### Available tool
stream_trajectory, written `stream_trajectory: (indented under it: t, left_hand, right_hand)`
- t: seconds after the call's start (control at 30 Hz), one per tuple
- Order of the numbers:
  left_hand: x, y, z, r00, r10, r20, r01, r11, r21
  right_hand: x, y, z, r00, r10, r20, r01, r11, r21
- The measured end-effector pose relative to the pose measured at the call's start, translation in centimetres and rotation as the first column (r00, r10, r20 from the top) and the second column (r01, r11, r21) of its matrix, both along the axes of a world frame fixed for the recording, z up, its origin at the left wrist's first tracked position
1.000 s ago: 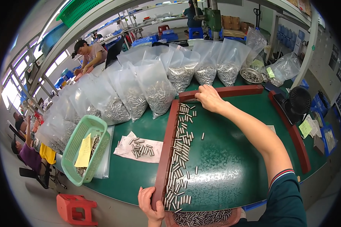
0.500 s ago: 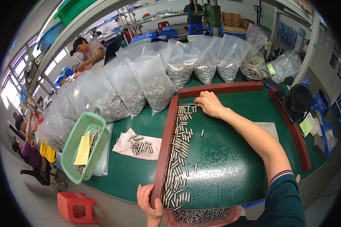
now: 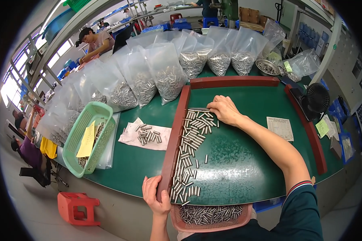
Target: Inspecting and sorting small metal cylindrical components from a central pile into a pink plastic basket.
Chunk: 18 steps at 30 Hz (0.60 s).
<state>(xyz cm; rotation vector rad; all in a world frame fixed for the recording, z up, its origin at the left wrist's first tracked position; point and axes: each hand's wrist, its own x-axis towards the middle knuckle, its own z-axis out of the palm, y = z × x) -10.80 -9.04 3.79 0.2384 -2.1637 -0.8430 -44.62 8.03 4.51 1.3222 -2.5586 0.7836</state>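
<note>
- Right hand [image 3: 224, 109] flat, fingers spread on metal pins [image 3: 189, 144] along red rail [image 3: 173, 138].
- Left hand [image 3: 155, 195] grips rail's near end.
- Pink basket [image 3: 211, 217] below, seemingly catching pins.

Small silver metal pins [image 3: 189, 148] (loose, many) strewn along the green mat's left rail.

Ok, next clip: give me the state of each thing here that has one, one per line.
left hand: gripping the near end of the red rail
right hand: flat on the far metal pins
metal pins: strewn in a row along the rail
pink basket: at the table edge, partly filled with pins
green basket: holds a yellow slip
clear bags: upright, open-topped, part full
black fan: cannot tell if running
</note>
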Motion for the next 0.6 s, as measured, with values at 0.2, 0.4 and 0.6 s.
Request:
stream_trajectory:
  t: [0.2,0.4,0.6]
  left_hand:
    - [0.0,-0.1,-0.1,1.000,-0.025,-0.009,0.026,0.999,0.024]
    - [0.2,0.0,0.0,1.000,0.000,-0.030,-0.001,0.999,-0.039]
    - [0.2,1.5,-0.5,0.985,0.095,-0.145,-0.102,0.994,-0.040]
  right_hand:
    - [2.4,1.3,-0.5,1.000,-0.022,-0.021,0.021,0.999,-0.037]
    - [3.9,1.8,-0.4,0.998,-0.057,-0.034,0.056,0.998,-0.014]
    - [3.2,1.0,-0.7,0.997,-0.068,-0.037,0.067,0.997,-0.025]
